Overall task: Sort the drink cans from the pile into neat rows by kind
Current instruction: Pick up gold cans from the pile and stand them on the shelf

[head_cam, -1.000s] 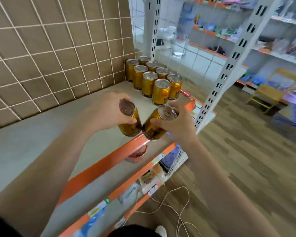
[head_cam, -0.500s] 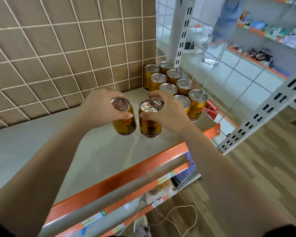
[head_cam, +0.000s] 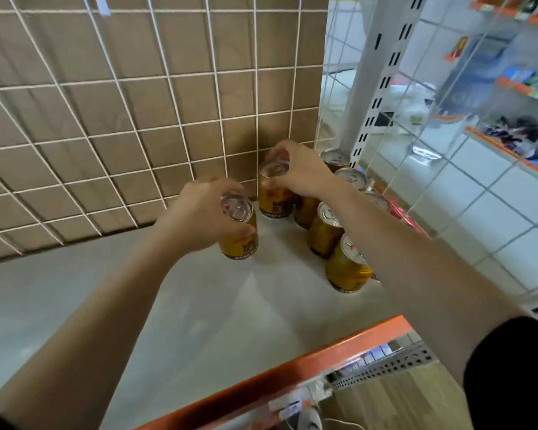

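Gripping a gold can point(head_cam: 239, 238) around its top with the left hand point(head_cam: 199, 212), low on the grey shelf point(head_cam: 199, 305); gripping a second can point(head_cam: 274, 201) with the right hand point(head_cam: 298, 172), close to the wire grid point(head_cam: 168, 88), just beside the standing row of cans point(head_cam: 325, 232).

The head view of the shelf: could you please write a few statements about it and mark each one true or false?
1. The left hand grips a gold can. True.
2. The right hand is empty. False: it holds a second can by its top.
3. The second can is nearer the wire grid than the gold can. True.
4. The shelf's front edge is green. False: it is orange.
5. The other cans lie on their sides. False: they stand upright.
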`<act>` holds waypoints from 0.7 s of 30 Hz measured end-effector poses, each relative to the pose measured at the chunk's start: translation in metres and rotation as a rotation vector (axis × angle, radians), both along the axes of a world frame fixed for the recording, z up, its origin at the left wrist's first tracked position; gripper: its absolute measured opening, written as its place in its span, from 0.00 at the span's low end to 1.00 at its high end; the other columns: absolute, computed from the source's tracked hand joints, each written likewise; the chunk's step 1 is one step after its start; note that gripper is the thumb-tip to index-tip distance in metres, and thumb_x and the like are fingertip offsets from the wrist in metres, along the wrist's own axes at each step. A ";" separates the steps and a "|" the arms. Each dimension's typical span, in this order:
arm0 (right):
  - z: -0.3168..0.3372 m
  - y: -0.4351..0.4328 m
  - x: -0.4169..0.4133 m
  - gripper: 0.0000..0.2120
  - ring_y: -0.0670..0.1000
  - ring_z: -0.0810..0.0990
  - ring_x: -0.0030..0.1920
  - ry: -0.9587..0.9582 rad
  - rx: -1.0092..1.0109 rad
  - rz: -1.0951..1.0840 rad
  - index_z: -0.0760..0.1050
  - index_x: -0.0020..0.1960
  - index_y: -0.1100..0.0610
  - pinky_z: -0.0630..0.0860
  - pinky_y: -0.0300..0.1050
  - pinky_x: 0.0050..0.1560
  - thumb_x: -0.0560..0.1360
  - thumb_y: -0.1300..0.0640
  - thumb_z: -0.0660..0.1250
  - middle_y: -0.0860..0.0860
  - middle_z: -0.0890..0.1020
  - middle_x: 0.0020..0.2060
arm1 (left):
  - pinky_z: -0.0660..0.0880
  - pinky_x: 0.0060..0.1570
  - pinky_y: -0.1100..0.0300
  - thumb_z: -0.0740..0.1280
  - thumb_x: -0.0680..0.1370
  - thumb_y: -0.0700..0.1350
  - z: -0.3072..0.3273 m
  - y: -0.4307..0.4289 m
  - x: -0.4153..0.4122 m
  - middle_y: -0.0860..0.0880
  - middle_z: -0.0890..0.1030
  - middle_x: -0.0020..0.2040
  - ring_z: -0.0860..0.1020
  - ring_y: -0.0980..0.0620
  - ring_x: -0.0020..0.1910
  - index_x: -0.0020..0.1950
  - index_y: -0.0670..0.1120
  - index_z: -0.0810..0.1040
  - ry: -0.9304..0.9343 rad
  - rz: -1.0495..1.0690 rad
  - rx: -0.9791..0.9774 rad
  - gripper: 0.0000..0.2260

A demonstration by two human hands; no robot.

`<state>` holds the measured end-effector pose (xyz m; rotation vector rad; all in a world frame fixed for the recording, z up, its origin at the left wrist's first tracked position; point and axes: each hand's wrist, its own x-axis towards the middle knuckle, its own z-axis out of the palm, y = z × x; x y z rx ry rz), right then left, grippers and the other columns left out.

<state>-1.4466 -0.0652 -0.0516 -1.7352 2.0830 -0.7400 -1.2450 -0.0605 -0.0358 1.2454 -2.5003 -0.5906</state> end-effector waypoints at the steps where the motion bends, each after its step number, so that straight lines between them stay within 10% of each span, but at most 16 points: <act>1: -0.002 -0.006 -0.003 0.27 0.53 0.75 0.58 0.013 0.008 0.012 0.71 0.59 0.50 0.71 0.58 0.60 0.64 0.46 0.76 0.48 0.79 0.54 | 0.72 0.48 0.59 0.76 0.66 0.52 -0.001 -0.001 -0.002 0.48 0.77 0.58 0.72 0.52 0.51 0.63 0.50 0.75 0.006 0.017 -0.008 0.28; 13: -0.017 -0.029 -0.023 0.30 0.58 0.69 0.63 0.390 0.033 0.126 0.68 0.64 0.53 0.65 0.56 0.62 0.67 0.43 0.72 0.54 0.75 0.61 | 0.68 0.45 0.60 0.73 0.70 0.47 -0.019 0.004 -0.046 0.47 0.74 0.61 0.73 0.50 0.54 0.67 0.50 0.67 0.054 0.099 0.009 0.27; 21: -0.007 0.005 -0.062 0.21 0.57 0.74 0.58 0.162 -0.013 0.001 0.72 0.60 0.58 0.71 0.49 0.55 0.73 0.46 0.67 0.56 0.77 0.56 | 0.71 0.57 0.53 0.70 0.74 0.48 -0.026 0.009 -0.089 0.45 0.66 0.68 0.70 0.43 0.63 0.71 0.50 0.64 -0.006 0.091 -0.032 0.27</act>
